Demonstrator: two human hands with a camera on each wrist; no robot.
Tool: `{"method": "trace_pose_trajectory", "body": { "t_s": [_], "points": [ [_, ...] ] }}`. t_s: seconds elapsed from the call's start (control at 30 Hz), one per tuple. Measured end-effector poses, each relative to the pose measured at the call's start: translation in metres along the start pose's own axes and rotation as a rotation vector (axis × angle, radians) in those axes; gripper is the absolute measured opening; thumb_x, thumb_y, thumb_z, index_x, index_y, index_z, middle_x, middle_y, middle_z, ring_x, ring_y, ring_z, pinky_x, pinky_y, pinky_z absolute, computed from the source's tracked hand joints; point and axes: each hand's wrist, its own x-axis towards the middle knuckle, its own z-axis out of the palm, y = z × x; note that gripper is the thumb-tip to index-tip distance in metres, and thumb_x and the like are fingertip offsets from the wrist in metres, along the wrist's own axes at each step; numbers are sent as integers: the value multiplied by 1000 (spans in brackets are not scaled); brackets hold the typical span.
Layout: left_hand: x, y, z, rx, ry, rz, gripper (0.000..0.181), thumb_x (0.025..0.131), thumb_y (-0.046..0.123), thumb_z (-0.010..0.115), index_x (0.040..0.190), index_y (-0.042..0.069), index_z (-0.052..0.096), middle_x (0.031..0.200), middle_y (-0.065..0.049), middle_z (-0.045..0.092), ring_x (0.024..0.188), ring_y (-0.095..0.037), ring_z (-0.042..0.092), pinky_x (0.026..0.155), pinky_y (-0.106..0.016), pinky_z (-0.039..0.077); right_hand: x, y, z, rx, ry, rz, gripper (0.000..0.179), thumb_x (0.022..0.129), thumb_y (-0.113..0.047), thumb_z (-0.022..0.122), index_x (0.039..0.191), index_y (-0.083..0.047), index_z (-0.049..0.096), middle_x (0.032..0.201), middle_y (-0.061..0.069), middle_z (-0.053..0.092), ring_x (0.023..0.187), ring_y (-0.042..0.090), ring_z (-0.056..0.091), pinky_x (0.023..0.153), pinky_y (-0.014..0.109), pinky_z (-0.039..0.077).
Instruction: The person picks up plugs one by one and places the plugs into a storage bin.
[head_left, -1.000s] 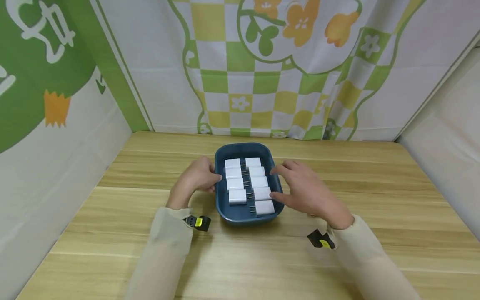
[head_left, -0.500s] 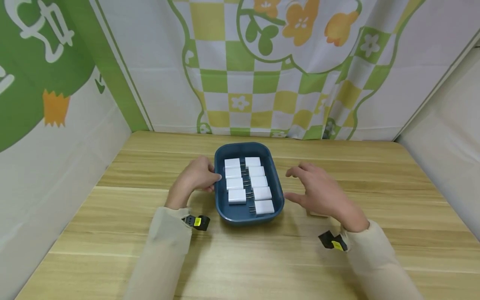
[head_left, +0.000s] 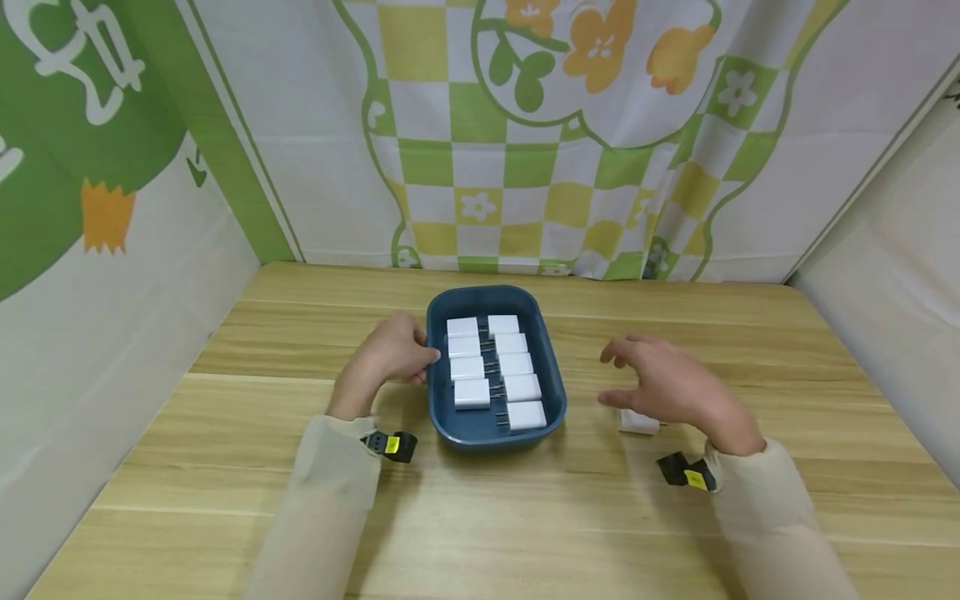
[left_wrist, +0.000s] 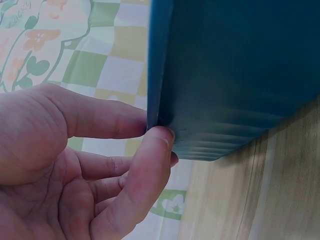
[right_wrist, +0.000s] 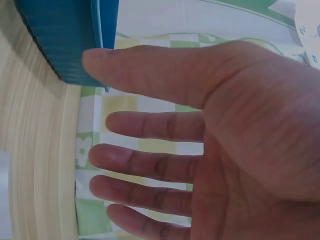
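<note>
A dark blue plastic bin (head_left: 491, 442) stands on the wooden table, holding several white plug-in chargers (head_left: 472, 394) in two columns with their prongs facing inward. My left hand (head_left: 386, 358) pinches the bin's left rim; the left wrist view shows the thumb and index finger (left_wrist: 152, 155) on either side of that edge. To the right of the bin, my right hand (head_left: 675, 392) hovers with fingers spread and nothing between them. Below it lies a loose white charger (head_left: 637, 422) on the table, partly hidden by the hand, its prongs pointing right.
Wooden tabletop (head_left: 487, 525) extends around the bin and in front of both forearms. A green and yellow checked curtain (head_left: 525, 192) hangs along the back edge. Pale fabric walls flank the left and right sides.
My right hand has drawn back from over the bin's right side and moved to the right, and more of the loose charger shows beneath it. The left hand keeps its place at the rim.
</note>
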Motion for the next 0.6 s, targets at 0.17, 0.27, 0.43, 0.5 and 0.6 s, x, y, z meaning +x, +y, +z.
{"method": "trace_pose_trajectory", "body": {
  "t_s": [0.17,0.27,0.43,0.5,0.6],
  "points": [
    [0,-1,0,-2,2,0,15,96,7,65,92,-8,68,65,-10,63,54,-16,62,65,-36,59,0,5,-1,5,-56,7,48,84,-28,83,122,-4,66,114,16,66,103,36,64,83,53,51],
    [0,-1,0,-8,1,-1,16,96,7,64,95,-9,67,66,-10,63,54,-15,62,65,-36,59,0,7,-2,3,-109,26,52,82,-28,85,123,-4,65,115,17,67,103,36,64,83,52,51],
    [1,-3,-1,-29,-10,4,17,97,6,63,96,-10,67,67,-11,64,54,-15,62,64,-36,59,1,12,0,-9,-176,65,58,76,-26,90,123,-1,65,114,18,67,102,37,64,86,52,50],
    [1,-3,-2,-38,-15,7,18,98,6,61,97,-10,67,68,-11,64,55,-15,63,65,-36,59,2,15,1,-13,-203,90,60,75,-26,91,123,-1,65,113,18,68,103,37,63,86,52,50],
    [1,-3,-2,-57,-23,11,22,99,6,55,100,-12,67,70,-12,65,56,-15,63,66,-37,59,3,19,4,-13,-254,126,60,74,-26,91,123,-2,65,113,18,68,102,35,64,84,52,51]
  ]
}}
